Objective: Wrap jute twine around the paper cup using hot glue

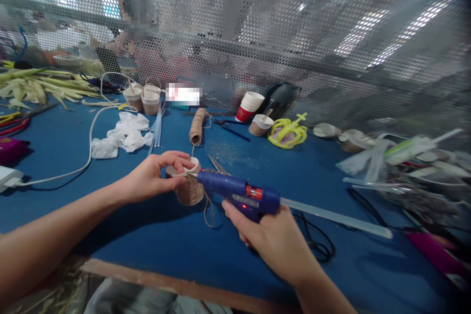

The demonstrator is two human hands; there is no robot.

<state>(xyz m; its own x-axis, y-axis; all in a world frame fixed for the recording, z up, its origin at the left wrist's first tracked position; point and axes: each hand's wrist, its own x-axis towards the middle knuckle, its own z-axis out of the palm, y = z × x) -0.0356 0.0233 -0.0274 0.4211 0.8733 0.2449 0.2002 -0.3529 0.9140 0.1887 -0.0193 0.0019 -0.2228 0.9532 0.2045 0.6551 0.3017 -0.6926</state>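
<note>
My right hand (274, 233) is wrapped round the grip of a blue glue gun (228, 189), whose red light is lit. A clear glue stick (338, 218) juts from its back end. The nozzle points left and meets the rim of a small paper cup (189, 194) wrapped in brown twine. My left hand (165, 171) grips that cup at its rim, thumb in front and fingers over the top. A loose twine end hangs beside the cup. Behind it lies a roll of twine (197, 127), with a strand running toward the cup. Scissors (218, 164) lie partly hidden behind the glue gun.
White crumpled plastic (125, 135), glue sticks (158, 125) and wrapped cups (150, 100) sit at the back left. Pliers (233, 130), stacked paper cups (250, 106) and a yellow crown-shaped piece (287, 132) stand further right. A white cable (90, 142) crosses the left; a black cord (320, 245) lies right.
</note>
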